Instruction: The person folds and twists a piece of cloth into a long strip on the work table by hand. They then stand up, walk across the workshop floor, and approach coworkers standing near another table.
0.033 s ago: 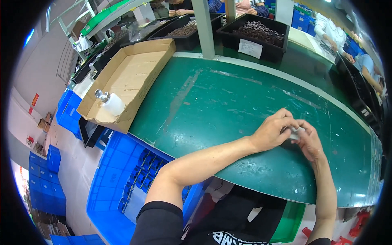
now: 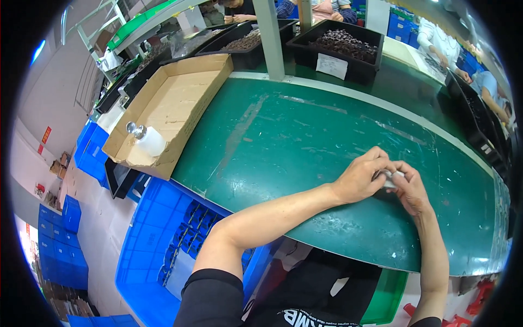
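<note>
Over the right part of the green tabletop (image 2: 261,147), my two hands meet with their fingers bent together. Between the fingertips is a small whitish, soft-looking piece, perhaps a cloth (image 2: 388,183), mostly covered by the fingers. My left hand (image 2: 360,177) pinches it from the left, palm side turned away. On the other side my right hand (image 2: 412,191) is closed on the same piece, thumb toward the left hand. Whether anything else is inside the whitish piece cannot be seen.
A shallow cardboard tray (image 2: 180,90) at the left holds a white bottle (image 2: 150,143) with a metal top. Below it stands a blue crate (image 2: 143,256) with dark blue parts. Black bins (image 2: 348,52) of small parts line the far side, where other people work.
My fingers have shifted slightly around the whitish piece, and a little more of it shows between them. The arms stay nearly in place.
</note>
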Demonstrator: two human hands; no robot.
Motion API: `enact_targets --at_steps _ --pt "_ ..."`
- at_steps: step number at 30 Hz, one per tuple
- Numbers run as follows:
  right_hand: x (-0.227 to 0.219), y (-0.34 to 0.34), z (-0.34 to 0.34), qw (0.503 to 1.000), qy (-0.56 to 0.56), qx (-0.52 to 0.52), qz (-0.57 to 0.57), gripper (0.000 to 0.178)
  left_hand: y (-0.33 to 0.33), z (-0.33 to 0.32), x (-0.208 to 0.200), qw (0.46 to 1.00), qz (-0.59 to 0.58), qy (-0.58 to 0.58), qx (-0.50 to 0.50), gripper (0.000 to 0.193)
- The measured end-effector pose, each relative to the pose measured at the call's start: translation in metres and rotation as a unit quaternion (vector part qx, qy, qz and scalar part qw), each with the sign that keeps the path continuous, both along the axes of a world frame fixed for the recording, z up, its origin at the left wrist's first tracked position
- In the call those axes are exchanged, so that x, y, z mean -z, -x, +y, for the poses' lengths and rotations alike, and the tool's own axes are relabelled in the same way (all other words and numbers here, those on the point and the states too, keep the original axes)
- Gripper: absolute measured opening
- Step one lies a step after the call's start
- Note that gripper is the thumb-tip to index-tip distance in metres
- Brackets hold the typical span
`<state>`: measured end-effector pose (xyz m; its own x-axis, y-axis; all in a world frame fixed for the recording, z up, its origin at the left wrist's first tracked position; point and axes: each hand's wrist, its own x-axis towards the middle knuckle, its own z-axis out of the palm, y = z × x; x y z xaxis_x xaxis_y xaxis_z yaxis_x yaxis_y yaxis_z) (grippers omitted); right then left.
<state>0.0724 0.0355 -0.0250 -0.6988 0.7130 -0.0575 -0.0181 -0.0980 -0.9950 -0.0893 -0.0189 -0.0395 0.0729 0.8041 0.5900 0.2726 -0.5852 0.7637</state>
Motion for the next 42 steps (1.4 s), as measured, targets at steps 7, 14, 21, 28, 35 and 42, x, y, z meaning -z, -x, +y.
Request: enact_targets --at_steps 7,14,21,28,35,42 --pt "0.004 -0.007 0.007 0.996 -0.084 0.04 -0.001 0.018 -0.005 0.001 -0.003 0.997 -0.021 0.069 -0.013 0.03" --pt "0.003 -0.004 0.002 0.985 -0.158 0.059 -0.038 0.018 0.002 0.005 -0.006 0.972 -0.003 0.228 0.057 0.028" --pt "0.003 -0.006 0.006 0.985 -0.156 0.06 -0.036 0.017 0.003 0.016 0.008 0.956 -0.101 0.247 0.124 0.028" --pt "0.0 -0.002 0.003 0.999 -0.025 -0.011 -0.037 0.029 0.007 0.009 -0.002 0.981 -0.052 0.175 0.063 0.021" --pt "0.005 -0.007 0.005 0.998 -0.053 0.035 0.004 0.02 0.005 0.007 -0.003 0.993 0.015 0.115 0.037 0.03" --pt "0.003 -0.009 0.007 0.985 -0.162 0.044 -0.03 0.025 0.003 0.008 0.005 0.983 -0.02 0.181 0.032 0.033"
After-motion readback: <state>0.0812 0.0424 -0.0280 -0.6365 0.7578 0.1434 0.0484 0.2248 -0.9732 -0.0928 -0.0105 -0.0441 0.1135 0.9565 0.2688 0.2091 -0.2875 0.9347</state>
